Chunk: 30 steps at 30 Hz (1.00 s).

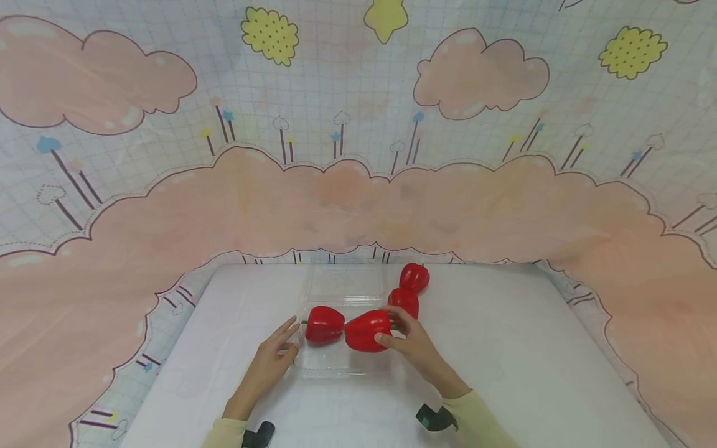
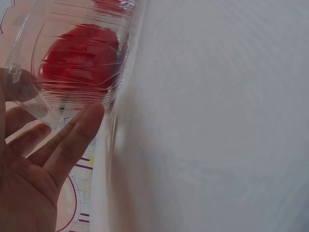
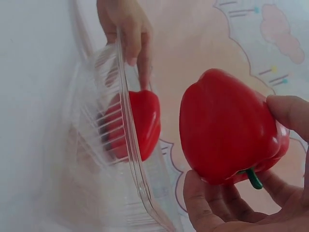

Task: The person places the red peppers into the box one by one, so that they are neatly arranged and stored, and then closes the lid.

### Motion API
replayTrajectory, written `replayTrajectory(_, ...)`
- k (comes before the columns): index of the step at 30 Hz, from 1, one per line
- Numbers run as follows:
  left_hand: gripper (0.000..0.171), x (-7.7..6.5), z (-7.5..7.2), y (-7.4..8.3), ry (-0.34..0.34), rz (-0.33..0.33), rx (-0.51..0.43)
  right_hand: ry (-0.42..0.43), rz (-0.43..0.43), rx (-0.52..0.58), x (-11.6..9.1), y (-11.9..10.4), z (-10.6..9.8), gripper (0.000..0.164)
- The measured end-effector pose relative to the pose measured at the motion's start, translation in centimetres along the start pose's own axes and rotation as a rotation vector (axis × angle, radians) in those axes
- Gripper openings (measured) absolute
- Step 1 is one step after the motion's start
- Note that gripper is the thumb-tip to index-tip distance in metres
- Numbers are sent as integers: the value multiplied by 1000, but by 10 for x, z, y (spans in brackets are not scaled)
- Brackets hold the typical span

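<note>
My right hand (image 1: 411, 342) holds a red bell pepper (image 3: 227, 128) between thumb and fingers, its green stem facing the palm. This pepper is raised over the right part of a clear plastic clamshell box (image 1: 336, 367). A second red bell pepper (image 1: 325, 325) lies inside the box at its left end, stem to the left. At that same end my left hand (image 1: 271, 359) holds the box wall, thumb at the rim and fingers stretched along the outside (image 2: 72, 150). Through the ribbed plastic, the pepper in the box (image 2: 82, 58) shows in the left wrist view.
Two more red bell peppers, one nearer (image 1: 404, 302) and one farther (image 1: 414, 277), lie right of the box's raised lid (image 1: 344, 283). Everything stands on a white table (image 1: 532, 367). A cartoon-printed cloth (image 1: 358, 205) hangs behind and around the table.
</note>
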<state>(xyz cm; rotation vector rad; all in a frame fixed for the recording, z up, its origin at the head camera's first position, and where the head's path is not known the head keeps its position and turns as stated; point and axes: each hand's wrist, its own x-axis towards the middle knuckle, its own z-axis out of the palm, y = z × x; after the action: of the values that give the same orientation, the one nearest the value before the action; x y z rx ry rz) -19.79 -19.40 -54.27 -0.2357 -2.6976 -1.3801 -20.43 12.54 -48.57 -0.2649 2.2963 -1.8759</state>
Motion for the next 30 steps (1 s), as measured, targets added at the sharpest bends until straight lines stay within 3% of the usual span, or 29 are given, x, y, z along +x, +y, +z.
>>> replayTrajectory(30,50,-1,0,3,-6,-10,-8,-43,2,-47,5,-5,36,67)
